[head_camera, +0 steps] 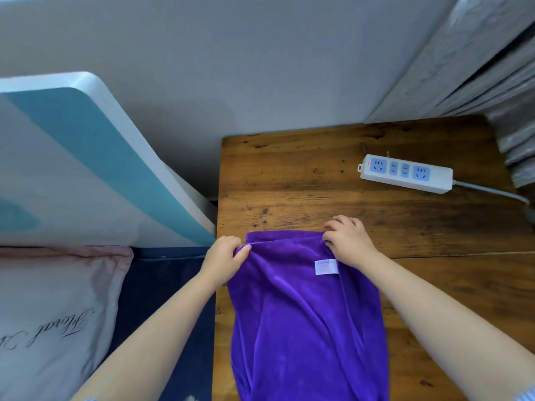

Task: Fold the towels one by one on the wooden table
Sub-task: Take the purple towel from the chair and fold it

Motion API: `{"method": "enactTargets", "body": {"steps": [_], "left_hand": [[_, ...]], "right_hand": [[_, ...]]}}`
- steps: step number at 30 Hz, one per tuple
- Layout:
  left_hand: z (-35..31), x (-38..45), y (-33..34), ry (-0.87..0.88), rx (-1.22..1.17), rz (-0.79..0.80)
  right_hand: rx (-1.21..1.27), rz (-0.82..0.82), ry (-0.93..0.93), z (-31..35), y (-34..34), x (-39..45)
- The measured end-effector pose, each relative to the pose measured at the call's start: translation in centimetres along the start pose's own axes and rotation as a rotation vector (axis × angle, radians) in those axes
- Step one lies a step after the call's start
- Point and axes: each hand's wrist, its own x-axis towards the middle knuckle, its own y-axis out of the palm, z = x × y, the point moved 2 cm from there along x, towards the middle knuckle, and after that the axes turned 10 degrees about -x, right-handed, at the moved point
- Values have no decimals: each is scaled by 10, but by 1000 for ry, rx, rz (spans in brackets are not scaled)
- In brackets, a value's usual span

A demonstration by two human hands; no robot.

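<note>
A purple towel [304, 319] lies lengthwise on the wooden table [318, 180], running from mid-table down past the bottom of the view. A white label [326, 267] shows near its far end. My left hand [224, 257] pinches the towel's far left corner at the table's left edge. My right hand [348, 240] pinches the far right corner, fingers curled over the hem. The far edge looks doubled, with a second layer just beneath it.
A white power strip [405, 173] with blue sockets lies at the back right of the table, its cable running off right. A grey curtain [492, 68] hangs behind. Left of the table stand a white and teal board [86, 157] and a pink pillow [52, 308].
</note>
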Motion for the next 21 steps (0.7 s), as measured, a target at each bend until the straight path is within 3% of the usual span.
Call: {"method": "enactTargets", "body": {"steps": [3, 9, 12, 18, 21], "left_hand": [[3, 1, 4, -34, -8, 6], [-8, 23, 12, -111, -186, -52], [-13, 34, 20, -102, -105, -33], [-24, 54, 32, -65, 45, -56], [-22, 62, 38, 7, 204, 56]], "right_hand": [[-189, 71, 34, -14, 1, 3], [-124, 106, 30, -38, -3, -10], [-16, 101, 30, -52, -4, -26], [18, -85, -23, -74, -6, -47], [48, -101, 84, -87, 3, -60]]}}
